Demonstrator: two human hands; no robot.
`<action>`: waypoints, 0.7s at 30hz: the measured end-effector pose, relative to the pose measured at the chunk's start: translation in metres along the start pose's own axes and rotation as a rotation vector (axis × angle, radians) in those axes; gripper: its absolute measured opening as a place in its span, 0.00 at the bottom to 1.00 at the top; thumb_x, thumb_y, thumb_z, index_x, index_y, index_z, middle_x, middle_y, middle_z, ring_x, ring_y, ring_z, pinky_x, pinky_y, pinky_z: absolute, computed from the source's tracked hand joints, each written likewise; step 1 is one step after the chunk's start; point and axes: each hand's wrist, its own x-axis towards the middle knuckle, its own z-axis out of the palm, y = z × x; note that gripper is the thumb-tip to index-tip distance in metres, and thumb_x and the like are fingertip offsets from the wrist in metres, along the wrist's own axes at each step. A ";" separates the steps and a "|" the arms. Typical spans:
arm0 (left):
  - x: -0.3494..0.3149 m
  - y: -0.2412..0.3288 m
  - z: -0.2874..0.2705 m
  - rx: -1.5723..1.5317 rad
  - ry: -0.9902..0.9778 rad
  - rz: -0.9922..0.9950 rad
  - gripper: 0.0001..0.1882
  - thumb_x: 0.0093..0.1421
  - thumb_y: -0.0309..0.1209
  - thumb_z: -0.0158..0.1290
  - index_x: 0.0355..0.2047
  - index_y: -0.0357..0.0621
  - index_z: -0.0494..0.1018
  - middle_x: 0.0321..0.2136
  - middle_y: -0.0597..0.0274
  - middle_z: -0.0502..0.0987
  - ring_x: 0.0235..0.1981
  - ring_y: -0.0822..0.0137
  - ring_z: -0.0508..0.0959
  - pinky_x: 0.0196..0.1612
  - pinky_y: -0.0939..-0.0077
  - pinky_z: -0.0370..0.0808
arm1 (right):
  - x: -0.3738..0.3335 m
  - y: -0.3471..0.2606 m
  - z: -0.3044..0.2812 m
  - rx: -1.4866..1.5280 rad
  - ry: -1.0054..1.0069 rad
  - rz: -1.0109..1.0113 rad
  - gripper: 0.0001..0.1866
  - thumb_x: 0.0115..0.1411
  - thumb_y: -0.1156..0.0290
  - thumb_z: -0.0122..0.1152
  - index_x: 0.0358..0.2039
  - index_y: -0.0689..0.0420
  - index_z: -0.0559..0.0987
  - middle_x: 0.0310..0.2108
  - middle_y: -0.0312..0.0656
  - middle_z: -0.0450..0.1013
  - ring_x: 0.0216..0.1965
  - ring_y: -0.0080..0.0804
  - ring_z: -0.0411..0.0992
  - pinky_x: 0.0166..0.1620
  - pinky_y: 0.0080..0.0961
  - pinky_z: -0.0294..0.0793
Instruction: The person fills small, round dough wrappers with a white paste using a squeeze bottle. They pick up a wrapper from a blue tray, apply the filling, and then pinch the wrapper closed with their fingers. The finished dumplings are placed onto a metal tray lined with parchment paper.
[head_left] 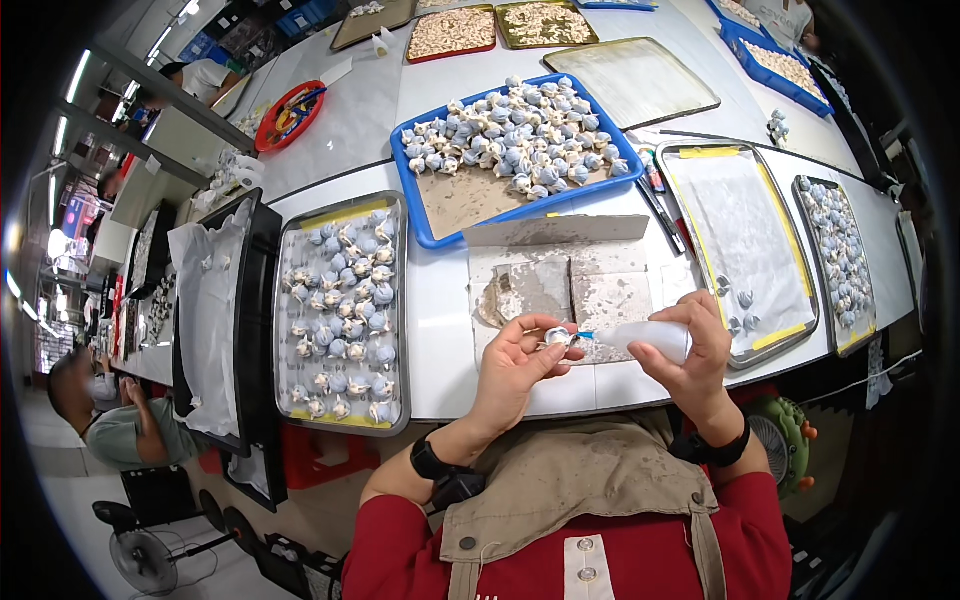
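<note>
My left hand [510, 372] pinches a small white and blue figurine piece [558, 337] between thumb and fingertips, above the table's front edge. Wrapped in my right hand [695, 350] is a white squeeze bottle [648, 338], tipped on its side. Its blue nozzle points left at the piece; whether the two touch I cannot tell. Beneath them lies a stained, opened-out cardboard box [610, 285]. Beyond it, a blue tray [440, 238] carries a heap of similar blue and cream pieces.
At left stands a metal tray [402, 300] with rows of pieces, beside a black crate [255, 260]. On the right are a paper-lined tray [755, 220] with several pieces and a fuller tray [835, 250]. A red basket [290, 115] sits farther back. People are at left and far right.
</note>
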 end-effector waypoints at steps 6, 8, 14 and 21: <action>-0.001 0.002 0.001 -0.018 -0.003 -0.025 0.14 0.62 0.25 0.49 0.48 0.39 0.64 0.45 0.55 0.75 0.41 0.67 0.79 0.38 0.81 0.76 | 0.002 0.001 0.003 0.003 -0.006 -0.010 0.15 0.38 0.69 0.74 0.24 0.59 0.76 0.21 0.38 0.69 0.26 0.33 0.63 0.30 0.28 0.63; -0.001 0.002 -0.001 -0.030 0.001 -0.027 0.14 0.62 0.25 0.49 0.48 0.39 0.64 0.45 0.55 0.75 0.41 0.67 0.79 0.38 0.82 0.77 | 0.003 0.001 0.005 0.002 -0.001 -0.015 0.15 0.39 0.69 0.74 0.24 0.59 0.76 0.20 0.38 0.69 0.26 0.32 0.63 0.30 0.28 0.62; 0.000 0.003 -0.011 -0.153 0.020 -0.082 0.14 0.63 0.26 0.49 0.48 0.39 0.64 0.45 0.51 0.75 0.41 0.66 0.79 0.39 0.82 0.77 | 0.000 0.006 0.010 0.100 0.082 0.171 0.15 0.45 0.69 0.72 0.29 0.62 0.75 0.26 0.41 0.71 0.28 0.34 0.67 0.32 0.26 0.65; 0.005 0.005 -0.015 -0.334 -0.085 -0.140 0.14 0.61 0.24 0.50 0.47 0.40 0.65 0.48 0.42 0.72 0.42 0.63 0.78 0.38 0.84 0.78 | -0.014 0.052 0.044 0.218 -0.078 0.585 0.17 0.55 0.61 0.65 0.35 0.62 0.75 0.29 0.46 0.71 0.30 0.30 0.71 0.31 0.25 0.69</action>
